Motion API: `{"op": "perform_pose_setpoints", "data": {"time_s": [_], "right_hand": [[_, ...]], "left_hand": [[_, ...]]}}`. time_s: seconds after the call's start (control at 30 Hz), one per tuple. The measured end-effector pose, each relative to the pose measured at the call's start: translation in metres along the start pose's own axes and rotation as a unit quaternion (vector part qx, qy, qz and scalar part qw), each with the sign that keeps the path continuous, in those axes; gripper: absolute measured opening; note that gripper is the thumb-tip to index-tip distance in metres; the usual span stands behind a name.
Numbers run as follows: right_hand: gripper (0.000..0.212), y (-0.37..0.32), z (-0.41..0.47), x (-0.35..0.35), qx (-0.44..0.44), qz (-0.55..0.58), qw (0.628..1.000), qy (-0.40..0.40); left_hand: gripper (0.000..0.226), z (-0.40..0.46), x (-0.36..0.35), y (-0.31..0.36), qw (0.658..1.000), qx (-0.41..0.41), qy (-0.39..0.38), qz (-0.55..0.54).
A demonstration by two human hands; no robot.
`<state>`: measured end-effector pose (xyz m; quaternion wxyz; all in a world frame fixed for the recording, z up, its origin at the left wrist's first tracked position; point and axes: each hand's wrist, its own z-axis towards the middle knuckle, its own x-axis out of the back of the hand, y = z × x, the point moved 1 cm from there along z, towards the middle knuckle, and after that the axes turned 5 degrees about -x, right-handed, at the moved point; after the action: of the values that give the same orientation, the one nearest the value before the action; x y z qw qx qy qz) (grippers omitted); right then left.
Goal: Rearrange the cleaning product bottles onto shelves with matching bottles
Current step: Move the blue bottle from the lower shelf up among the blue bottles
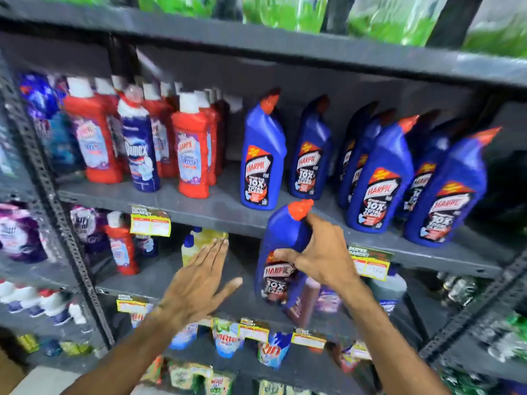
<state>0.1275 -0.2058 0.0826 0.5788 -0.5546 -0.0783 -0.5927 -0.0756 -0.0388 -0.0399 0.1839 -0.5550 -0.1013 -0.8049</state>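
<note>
My right hand [322,252] grips a blue Harpic bottle [281,246] with an orange-red cap, held upright in front of the grey shelf edge [228,215]. My left hand [199,280] is flat and open to the left of it, holding nothing. On the shelf above stand several matching blue Harpic bottles [262,155], with more at the right [376,178]. Left of them are several red Harpic bottles [191,146] and one blue Domex bottle [139,143] among the red ones.
The lower shelf holds a red bottle [121,246], a yellow bottle [199,240] and a brown bottle [305,297]. Yellow price tags [150,222] hang on the shelf edges. Green packs [285,12] fill the top shelf. Pouches [228,337] sit further down.
</note>
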Motion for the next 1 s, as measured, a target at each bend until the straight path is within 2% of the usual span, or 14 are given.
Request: {"op": "perform_pose_setpoints", "data": {"time_s": [0.2, 0.33, 0.43, 0.63, 0.8, 0.9, 1.0], "right_hand": [[0.07, -0.026, 0.027, 0.064, 0.054, 0.007, 0.997, 0.052], [0.061, -0.033, 0.055, 0.091, 0.061, 0.01, 0.995, 0.077], [0.054, -0.029, 0.08, 0.101, 0.038, 0.027, 0.995, 0.088], [0.054, -0.02, 0.122, 0.097, 0.002, 0.047, 0.995, 0.092], [0.063, -0.009, 0.152, 0.092, -0.028, 0.067, 0.995, 0.072], [0.082, -0.002, 0.168, 0.089, -0.035, 0.073, 0.995, 0.056], [0.092, 0.003, 0.18, 0.082, -0.037, 0.088, 0.995, 0.039]], "left_hand": [[0.095, 0.035, 0.04, -0.013, 0.999, 0.006, 0.036, 0.013], [0.102, 0.066, 0.049, -0.025, 0.999, 0.021, 0.023, -0.01], [0.11, 0.089, 0.047, -0.029, 0.999, 0.035, -0.007, -0.012], [0.114, 0.117, 0.032, -0.034, 0.993, 0.075, -0.091, -0.021], [0.118, 0.123, 0.022, -0.044, 0.988, 0.086, -0.118, -0.053], [0.125, 0.126, 0.017, -0.048, 0.99, 0.076, -0.112, -0.051], [0.121, 0.125, 0.011, -0.05, 0.991, 0.076, -0.097, -0.046]]}}
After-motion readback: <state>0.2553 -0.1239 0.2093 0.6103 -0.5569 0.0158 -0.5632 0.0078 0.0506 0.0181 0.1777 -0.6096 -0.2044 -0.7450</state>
